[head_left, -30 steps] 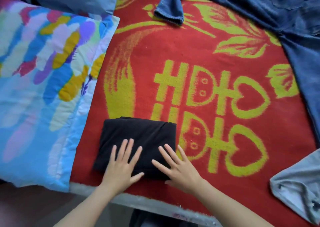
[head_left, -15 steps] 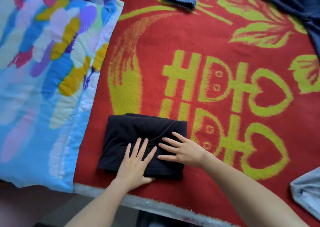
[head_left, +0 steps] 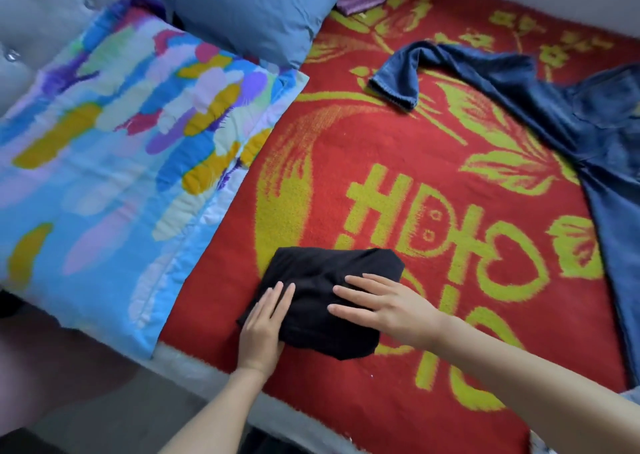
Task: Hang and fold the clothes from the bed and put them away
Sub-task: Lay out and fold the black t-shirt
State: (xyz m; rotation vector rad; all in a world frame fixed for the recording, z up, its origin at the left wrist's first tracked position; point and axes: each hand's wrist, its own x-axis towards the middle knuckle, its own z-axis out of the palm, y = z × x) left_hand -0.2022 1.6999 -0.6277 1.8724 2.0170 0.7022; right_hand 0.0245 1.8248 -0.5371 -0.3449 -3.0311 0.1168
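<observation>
Both hands flat, fingers straight, gripping nothing: left hand [head_left: 263, 325] presses the near-left edge of the folded black garment [head_left: 311, 273], right hand [head_left: 391, 308] lies across its right side. Garment sits on the red blanket [head_left: 450, 148] near the bed's front edge. Colourful quilt [head_left: 121, 159] to its left, jeans [head_left: 554, 107] spread well apart at far right.
</observation>
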